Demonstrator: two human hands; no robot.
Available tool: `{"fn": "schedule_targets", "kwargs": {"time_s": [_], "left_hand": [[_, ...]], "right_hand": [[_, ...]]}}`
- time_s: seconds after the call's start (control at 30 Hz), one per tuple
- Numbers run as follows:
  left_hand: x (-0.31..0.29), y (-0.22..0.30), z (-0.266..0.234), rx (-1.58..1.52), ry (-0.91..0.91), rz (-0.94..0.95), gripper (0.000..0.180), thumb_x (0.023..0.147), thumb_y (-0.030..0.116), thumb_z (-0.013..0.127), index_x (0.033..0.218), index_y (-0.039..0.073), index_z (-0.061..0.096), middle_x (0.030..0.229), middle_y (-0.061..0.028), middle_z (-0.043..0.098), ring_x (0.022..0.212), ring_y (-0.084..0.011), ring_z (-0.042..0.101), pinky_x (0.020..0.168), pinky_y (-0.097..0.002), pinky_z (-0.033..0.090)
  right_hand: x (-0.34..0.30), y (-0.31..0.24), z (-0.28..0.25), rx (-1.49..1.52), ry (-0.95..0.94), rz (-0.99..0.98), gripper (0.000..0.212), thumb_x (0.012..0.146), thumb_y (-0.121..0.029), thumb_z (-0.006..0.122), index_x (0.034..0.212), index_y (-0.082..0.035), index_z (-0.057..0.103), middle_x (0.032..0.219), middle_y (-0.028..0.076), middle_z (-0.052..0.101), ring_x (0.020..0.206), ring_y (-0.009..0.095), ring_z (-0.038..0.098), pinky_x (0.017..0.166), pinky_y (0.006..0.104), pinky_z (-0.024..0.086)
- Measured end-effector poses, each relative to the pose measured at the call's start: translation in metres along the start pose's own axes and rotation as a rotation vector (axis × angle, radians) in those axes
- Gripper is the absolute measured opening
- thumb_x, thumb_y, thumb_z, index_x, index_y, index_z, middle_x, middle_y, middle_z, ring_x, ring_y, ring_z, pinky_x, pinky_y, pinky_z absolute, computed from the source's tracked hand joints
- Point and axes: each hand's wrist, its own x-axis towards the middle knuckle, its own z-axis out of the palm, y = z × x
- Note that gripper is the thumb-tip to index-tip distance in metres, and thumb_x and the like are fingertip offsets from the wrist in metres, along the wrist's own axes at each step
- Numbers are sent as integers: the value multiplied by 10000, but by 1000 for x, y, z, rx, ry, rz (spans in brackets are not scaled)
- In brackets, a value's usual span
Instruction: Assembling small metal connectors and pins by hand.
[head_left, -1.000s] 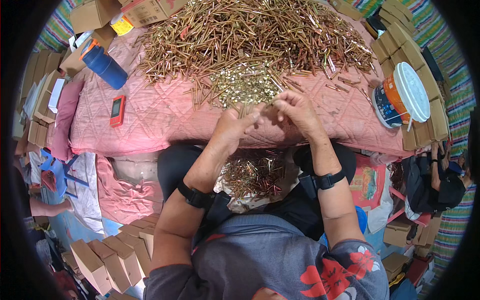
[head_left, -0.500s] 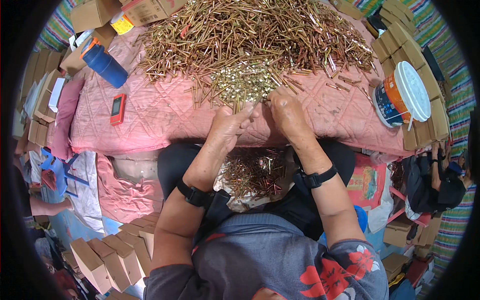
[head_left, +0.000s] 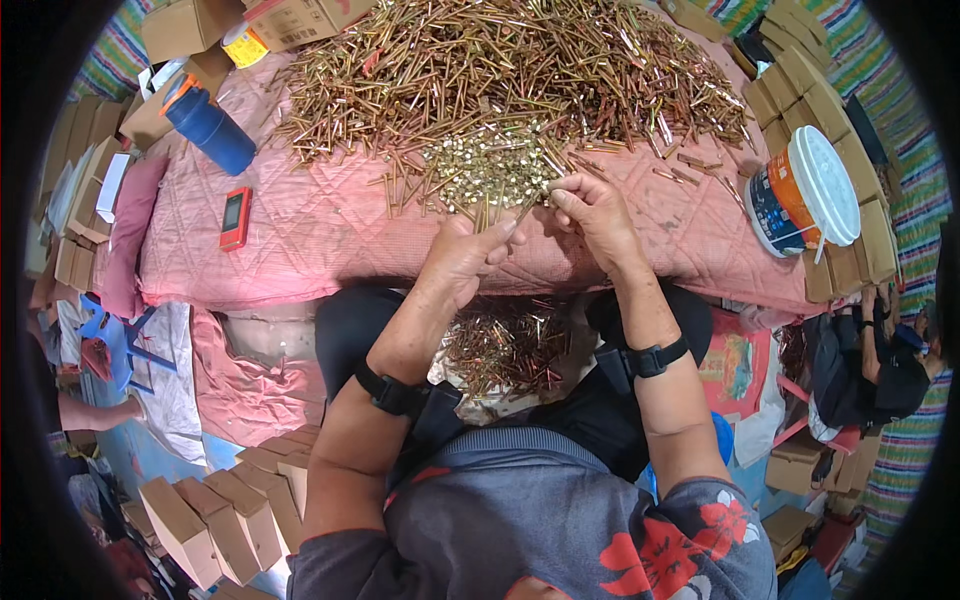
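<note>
My left hand is closed on a thin metal rod that slants up to the right from the thumb and fingertips. Just to its right, my right hand pinches thumb and forefinger together by the rod's far end; whatever is in that pinch is too small to make out. Beyond both hands lies a patch of small pale, shiny metal pieces. A large heap of gold-coloured metal rods covers the far part of the pink quilted cover.
More rods lie between my knees. A blue bottle and a red device are at left; a white-lidded bucket stands at right. Cardboard boxes line both sides. Another person sits at far right.
My right hand has turned and shifted slightly right, so its thumb and forefinger now show in a pinch. The left hand stays nearly in place with the rod.
</note>
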Motion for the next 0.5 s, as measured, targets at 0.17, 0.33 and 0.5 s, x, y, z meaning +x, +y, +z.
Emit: {"fn": "schedule_targets", "kwargs": {"time_s": [0.17,0.33,0.5], "left_hand": [[-3,3,5,-1,17,-14,172,882,140,635,1002,26,589,758,-42,621,481,-16,404,393,-143,261],[-6,7,6,39,-32,-52,210,906,138,599,1065,5,564,725,-24,588,509,-22,393,443,-147,289],[-7,6,5,-51,-133,-55,215,897,127,612,1077,13,585,739,-33,599,469,-8,379,385,-136,247]], "right_hand": [[-1,-2,7,145,-17,15,114,872,-54,627,977,-11,623,768,-7,614,609,41,526,552,170,434],[-4,-7,8,-7,-18,25,115,855,-46,645,967,-20,643,799,0,638,630,40,544,561,168,447],[-8,-14,5,-8,-90,41,110,848,-48,655,954,-23,649,778,-4,630,640,40,546,572,170,451]]}}
